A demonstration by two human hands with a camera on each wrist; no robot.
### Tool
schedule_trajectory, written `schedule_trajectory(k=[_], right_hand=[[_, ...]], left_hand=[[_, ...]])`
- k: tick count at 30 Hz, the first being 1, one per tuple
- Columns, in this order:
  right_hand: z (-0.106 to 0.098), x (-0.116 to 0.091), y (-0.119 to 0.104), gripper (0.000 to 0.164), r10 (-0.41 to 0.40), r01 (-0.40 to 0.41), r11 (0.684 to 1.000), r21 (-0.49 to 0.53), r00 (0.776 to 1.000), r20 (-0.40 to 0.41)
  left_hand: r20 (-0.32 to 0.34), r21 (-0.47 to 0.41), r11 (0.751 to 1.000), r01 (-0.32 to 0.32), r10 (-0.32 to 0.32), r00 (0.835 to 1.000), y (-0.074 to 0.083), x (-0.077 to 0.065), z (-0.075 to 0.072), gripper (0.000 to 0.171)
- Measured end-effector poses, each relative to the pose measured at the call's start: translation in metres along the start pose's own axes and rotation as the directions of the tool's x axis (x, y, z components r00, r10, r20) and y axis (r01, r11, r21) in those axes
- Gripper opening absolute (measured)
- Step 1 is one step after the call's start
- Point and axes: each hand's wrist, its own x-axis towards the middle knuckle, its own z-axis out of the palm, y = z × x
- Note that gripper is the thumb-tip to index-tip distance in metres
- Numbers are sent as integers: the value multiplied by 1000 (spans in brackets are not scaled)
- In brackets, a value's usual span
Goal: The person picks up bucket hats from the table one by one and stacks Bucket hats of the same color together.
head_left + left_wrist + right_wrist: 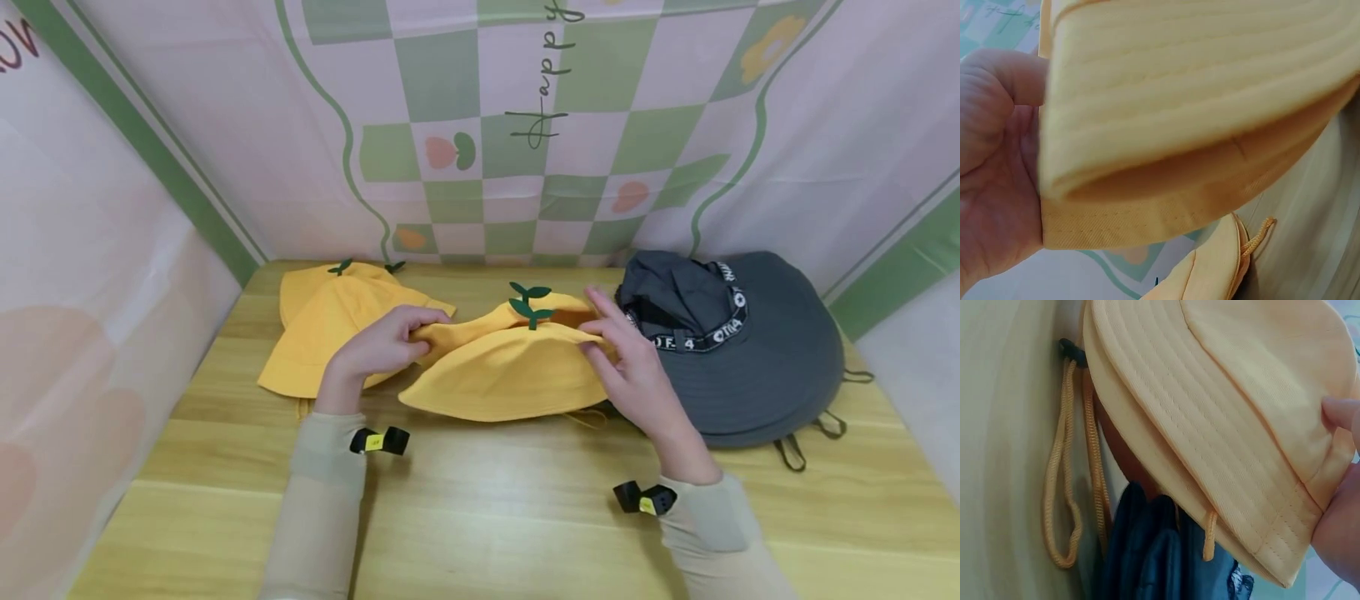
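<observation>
Two yellow bucket hats [510, 375] are held together in the middle, one behind the other, each with a green sprout [532, 315] on its crown. My left hand [382, 342] pinches the left end of the rear hat's brim between thumb and fingers. At the right end, my right hand [630, 358] holds the hats by the edge, some fingers raised. Stitched brims [1172, 419] lie one over the other in the right wrist view. An orange cord [1063, 481] with a dark toggle hangs below them. The left wrist view shows the brim [1197, 106] bent over.
More yellow hats [337, 333] with green sprouts lie overlapped on the wooden table [480, 517] at left. A dark grey wide-brimmed hat [780, 358] with a lettered band and loops lies at right, close to my right hand. A patterned cloth [555, 200] hangs behind the table.
</observation>
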Motion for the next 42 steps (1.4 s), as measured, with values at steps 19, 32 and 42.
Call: schedule_trajectory(k=[19,32,42], right_hand=[[17,0,-10,14,49,-59,997,-54,985,-168],[30,-1,-23,20,-39,35,999,-28,984,-173],[9,3,-23,63,248,-230,959,-165,964,95]], left_hand=[[-160,-113,982,-150,131,978,20,5,13,36],[-222,221,970,-106,155,963,32,3,12,14],[-275,43,998,-36,46,960,30,-2,6,15]])
